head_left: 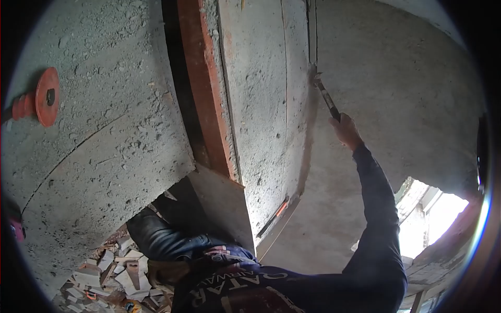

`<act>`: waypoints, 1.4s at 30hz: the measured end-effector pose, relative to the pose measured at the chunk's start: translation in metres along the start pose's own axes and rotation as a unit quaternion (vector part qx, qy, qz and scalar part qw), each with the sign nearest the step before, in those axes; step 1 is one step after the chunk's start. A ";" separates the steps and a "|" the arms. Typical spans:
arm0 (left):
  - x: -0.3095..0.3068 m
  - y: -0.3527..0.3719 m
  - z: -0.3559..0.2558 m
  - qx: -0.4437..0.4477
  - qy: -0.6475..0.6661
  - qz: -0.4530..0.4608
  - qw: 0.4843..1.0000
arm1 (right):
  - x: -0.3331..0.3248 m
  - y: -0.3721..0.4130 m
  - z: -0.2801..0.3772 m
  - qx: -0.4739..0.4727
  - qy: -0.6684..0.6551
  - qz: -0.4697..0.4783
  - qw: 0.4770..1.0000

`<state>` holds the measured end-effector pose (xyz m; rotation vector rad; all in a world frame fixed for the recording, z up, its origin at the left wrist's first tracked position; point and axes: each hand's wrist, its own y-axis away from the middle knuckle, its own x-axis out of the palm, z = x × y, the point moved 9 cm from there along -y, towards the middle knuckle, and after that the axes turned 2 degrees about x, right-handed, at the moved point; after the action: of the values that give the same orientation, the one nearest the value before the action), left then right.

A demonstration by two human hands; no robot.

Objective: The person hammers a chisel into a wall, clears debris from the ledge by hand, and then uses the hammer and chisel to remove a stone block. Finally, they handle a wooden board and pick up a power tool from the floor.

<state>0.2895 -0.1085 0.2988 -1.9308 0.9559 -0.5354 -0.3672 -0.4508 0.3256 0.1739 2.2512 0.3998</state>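
Note:
My right hand (347, 131) is raised and closed around the dark handle of a hammer (329, 99). The hammer's head is at the corner where the pale rough slab (266, 104) meets the grey wall (386, 88), just below a narrow vertical groove. Small detail of the head is hard to make out. My left hand does not show.
Left of the slab runs a reddish-brown beam (201, 78) beside a dark gap. An orange disc on a ribbed stem (48, 97) juts from the concrete at left. Broken tile pieces (125, 276) cover the floor. A bright window opening (430, 216) is at right.

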 end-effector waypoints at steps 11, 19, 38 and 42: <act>0.009 0.035 -0.024 -0.012 0.003 -0.001 1.000 | -0.262 0.053 0.190 -0.632 -0.447 -0.205 0.598; 0.001 0.010 0.002 -0.007 -0.024 -0.020 0.999 | -0.057 -0.023 0.019 -0.087 0.023 -0.099 0.991; 0.011 0.036 -0.007 -0.026 -0.018 -0.012 0.999 | -0.151 0.015 0.090 -0.089 -0.075 -0.143 0.983; 0.016 0.051 -0.023 -0.026 -0.010 -0.010 1.000 | -0.305 0.086 0.182 -0.446 -0.354 -0.267 0.778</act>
<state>0.2626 -0.1486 0.2669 -1.9900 0.9466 -0.5062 -0.0309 -0.4063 0.4619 -0.6940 1.1049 0.8609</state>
